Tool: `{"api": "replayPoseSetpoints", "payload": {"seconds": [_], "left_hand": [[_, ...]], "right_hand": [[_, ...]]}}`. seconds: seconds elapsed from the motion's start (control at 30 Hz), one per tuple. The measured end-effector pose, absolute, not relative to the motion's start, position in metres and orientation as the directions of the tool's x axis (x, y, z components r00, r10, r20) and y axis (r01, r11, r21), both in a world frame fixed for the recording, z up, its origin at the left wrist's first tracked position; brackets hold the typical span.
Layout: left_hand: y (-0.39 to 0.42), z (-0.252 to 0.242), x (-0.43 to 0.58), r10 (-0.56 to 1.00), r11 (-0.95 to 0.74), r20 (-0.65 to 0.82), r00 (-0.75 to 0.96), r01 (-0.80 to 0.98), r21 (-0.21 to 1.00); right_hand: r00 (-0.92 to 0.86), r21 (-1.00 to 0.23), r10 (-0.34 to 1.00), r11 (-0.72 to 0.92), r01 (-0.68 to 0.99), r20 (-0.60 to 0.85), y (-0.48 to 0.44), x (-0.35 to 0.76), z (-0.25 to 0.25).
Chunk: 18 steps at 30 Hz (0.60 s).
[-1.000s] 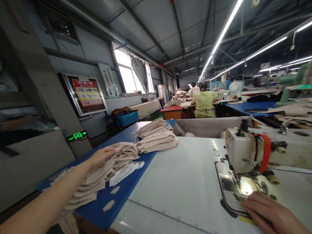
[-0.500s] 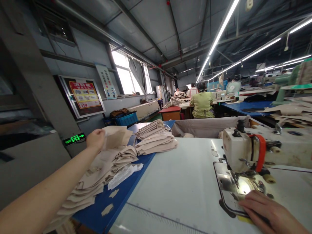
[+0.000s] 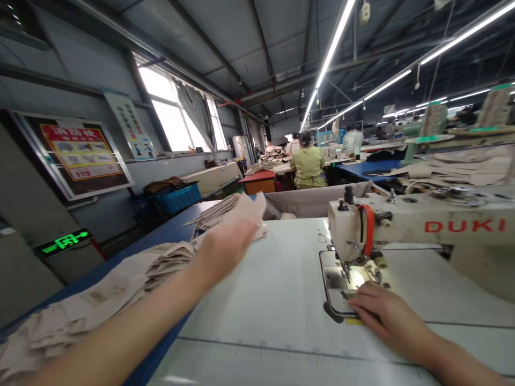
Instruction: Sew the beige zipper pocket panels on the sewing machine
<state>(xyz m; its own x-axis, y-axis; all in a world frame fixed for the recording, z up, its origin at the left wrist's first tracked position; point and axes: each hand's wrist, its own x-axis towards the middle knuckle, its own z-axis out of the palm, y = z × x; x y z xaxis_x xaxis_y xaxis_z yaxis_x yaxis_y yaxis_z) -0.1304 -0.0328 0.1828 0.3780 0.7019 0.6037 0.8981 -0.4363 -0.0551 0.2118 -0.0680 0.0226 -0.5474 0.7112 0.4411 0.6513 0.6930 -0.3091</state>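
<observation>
My left hand (image 3: 229,246), smeared by motion, grips a thin beige fabric piece (image 3: 244,208) above the left side of the pale sewing table. Behind it lies a stack of fabric pieces (image 3: 215,213), partly hidden by the hand and the piece. A longer row of overlapping beige pieces (image 3: 116,289) runs under and beside my left forearm. At the white sewing machine (image 3: 341,228), my right hand (image 3: 388,311) rests by the lit needle area, at the right edge of the metal plate (image 3: 335,277). Its fingers are bent together; whatever is under the fingertips is hidden.
A ruler scale (image 3: 281,351) is marked along the table front. Beyond the table stands a grey cloth-lined bin (image 3: 298,201). A person in a yellow-green top (image 3: 308,167) sits further off. On the left are a blue crate (image 3: 179,198) and a blue surface (image 3: 169,222).
My left hand has carried the fabric piece rightwards, away from the near stack, to the table's edge. The view has turned right. My right hand stays at the needle area.
</observation>
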Motion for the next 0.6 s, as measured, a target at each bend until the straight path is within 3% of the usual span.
{"api": "replayPoseSetpoints", "payload": {"seconds": [0.03,0.13,0.23,0.3,0.47,0.6], "left_hand": [[-0.039,0.156,-0.112,0.685,-0.560,0.511,0.520,0.824,-0.088],[-0.064,0.085,-0.059,0.662,-0.721,0.237,0.711,0.691,-0.060],[-0.083,0.050,-0.026,0.617,-0.771,0.198,0.762,0.635,-0.041],[-0.088,0.047,-0.017,0.641,-0.757,0.211,0.738,0.653,0.017],[-0.075,0.065,-0.027,0.733,-0.678,0.221,0.643,0.667,0.308],[-0.064,0.064,-0.040,0.662,-0.743,0.102,0.743,0.633,0.217]], "right_hand": [[-0.543,-0.308,0.715,0.688,0.657,0.440,-0.068,0.212,0.024],[-0.529,-0.285,0.712,0.684,0.672,0.462,-0.067,0.211,0.026],[-0.531,-0.231,0.697,0.686,0.690,0.482,-0.065,0.210,0.026],[-0.527,-0.216,0.703,0.675,0.705,0.478,-0.063,0.210,0.026],[-0.521,-0.205,0.703,0.670,0.713,0.485,-0.061,0.211,0.026],[-0.504,-0.213,0.699,0.668,0.713,0.506,-0.060,0.212,0.027]]}}
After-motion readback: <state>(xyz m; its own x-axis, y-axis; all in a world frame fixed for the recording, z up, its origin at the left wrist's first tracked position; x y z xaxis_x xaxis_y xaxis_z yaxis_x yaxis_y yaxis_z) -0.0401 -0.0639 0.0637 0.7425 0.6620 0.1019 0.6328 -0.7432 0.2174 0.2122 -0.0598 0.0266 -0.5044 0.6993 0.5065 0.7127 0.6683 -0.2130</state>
